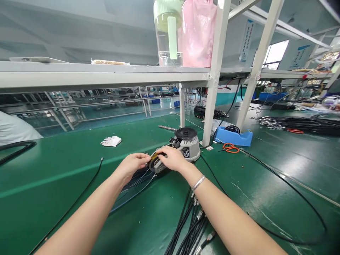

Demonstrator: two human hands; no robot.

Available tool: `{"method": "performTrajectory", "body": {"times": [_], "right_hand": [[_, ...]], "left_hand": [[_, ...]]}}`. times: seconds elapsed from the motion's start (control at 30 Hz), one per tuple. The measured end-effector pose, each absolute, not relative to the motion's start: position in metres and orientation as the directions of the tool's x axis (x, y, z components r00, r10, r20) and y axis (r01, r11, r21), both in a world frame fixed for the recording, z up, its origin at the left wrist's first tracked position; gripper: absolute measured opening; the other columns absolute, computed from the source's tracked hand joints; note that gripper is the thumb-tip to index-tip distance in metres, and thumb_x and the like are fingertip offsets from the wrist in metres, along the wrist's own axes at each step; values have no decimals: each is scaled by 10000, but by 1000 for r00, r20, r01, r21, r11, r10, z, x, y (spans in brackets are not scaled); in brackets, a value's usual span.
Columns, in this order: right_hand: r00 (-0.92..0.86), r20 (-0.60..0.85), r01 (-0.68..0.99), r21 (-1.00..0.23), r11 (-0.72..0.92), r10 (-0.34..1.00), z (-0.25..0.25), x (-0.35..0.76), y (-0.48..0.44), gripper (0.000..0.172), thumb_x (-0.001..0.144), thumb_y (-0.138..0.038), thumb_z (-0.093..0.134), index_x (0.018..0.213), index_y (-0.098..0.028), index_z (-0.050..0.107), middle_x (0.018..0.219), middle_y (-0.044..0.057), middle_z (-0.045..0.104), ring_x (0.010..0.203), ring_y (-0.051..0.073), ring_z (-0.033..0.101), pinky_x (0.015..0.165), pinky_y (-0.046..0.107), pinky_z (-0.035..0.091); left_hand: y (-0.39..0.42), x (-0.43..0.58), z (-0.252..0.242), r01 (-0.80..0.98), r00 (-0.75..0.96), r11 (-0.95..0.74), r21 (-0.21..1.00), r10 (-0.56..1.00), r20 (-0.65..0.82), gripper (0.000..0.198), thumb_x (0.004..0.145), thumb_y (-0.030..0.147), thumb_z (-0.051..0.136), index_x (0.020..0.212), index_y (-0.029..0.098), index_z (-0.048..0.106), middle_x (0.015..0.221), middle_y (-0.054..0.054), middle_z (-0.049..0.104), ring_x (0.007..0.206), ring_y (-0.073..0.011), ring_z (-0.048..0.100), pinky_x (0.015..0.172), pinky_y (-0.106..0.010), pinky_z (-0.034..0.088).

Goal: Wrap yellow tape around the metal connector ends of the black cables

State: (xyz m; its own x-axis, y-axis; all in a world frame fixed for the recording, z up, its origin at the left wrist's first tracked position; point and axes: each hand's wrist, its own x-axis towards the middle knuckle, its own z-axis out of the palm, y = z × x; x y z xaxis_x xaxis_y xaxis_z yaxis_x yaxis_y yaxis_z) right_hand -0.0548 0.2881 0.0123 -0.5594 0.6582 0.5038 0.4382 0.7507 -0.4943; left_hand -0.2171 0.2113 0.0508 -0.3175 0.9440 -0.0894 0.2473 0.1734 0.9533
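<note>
A grey tape dispenser [191, 147] with a black round top stands on the green bench. At its near-left end sits a roll of amber tape [153, 158] in a wheel-like holder. My left hand [134, 165] is at the left edge of this roll, thumb and forefinger pinched together; what lies between them is too small to make out. From the right, my right hand [172, 158] curls over the roll, its fingers and thumb gripping it and hiding part of it. Thin dark cables [136, 180] lie beneath my left hand.
Black cables with metal connectors [192, 219] lie in front. Orange-handled scissors [231, 148] and a blue tape holder [233, 137] are right of a white post [212, 85]. A white glove [111, 141] lies back left. Overhead, a shelf [106, 76] carries a bottle [170, 39].
</note>
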Motion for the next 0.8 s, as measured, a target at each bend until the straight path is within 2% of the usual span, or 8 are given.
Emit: {"method": "performTrajectory", "body": {"times": [0.23,0.43,0.63,0.8], "right_hand": [[-569,491,430,-506,748,660,11,-55,287,246,849,-214,517,1035,-235,677,1079,38,689,1038,187,606,942,327,455],[-571,484,440,-502,745,663,13,-54,286,246,851,-213,520,1038,-245,676,1081,33,687,1028,183,608,930,320,459],[-572,482,439,-503,744,664,13,-55,286,248,850,-212,512,1032,-238,678,1085,37,685,1021,188,612,920,325,468],[-564,486,437,-511,741,668,13,-55,286,234,844,-202,524,1014,-237,680,1077,37,688,1024,189,612,929,326,463]], "left_hand": [[214,-219,60,319,-276,174,932,958,-84,253,458,367,739,560,159,638,693,-57,666,733,-186,607,704,-303,470],[209,-210,66,507,-343,144,850,938,46,251,508,398,714,665,202,694,760,-40,708,788,-217,610,707,-293,442],[208,-202,68,652,-338,152,743,935,106,114,519,323,704,573,222,701,663,-23,706,693,-222,602,616,-287,398],[213,-206,70,668,-345,170,725,934,99,128,516,334,706,557,213,694,616,-24,689,646,-206,579,590,-283,381]]}}
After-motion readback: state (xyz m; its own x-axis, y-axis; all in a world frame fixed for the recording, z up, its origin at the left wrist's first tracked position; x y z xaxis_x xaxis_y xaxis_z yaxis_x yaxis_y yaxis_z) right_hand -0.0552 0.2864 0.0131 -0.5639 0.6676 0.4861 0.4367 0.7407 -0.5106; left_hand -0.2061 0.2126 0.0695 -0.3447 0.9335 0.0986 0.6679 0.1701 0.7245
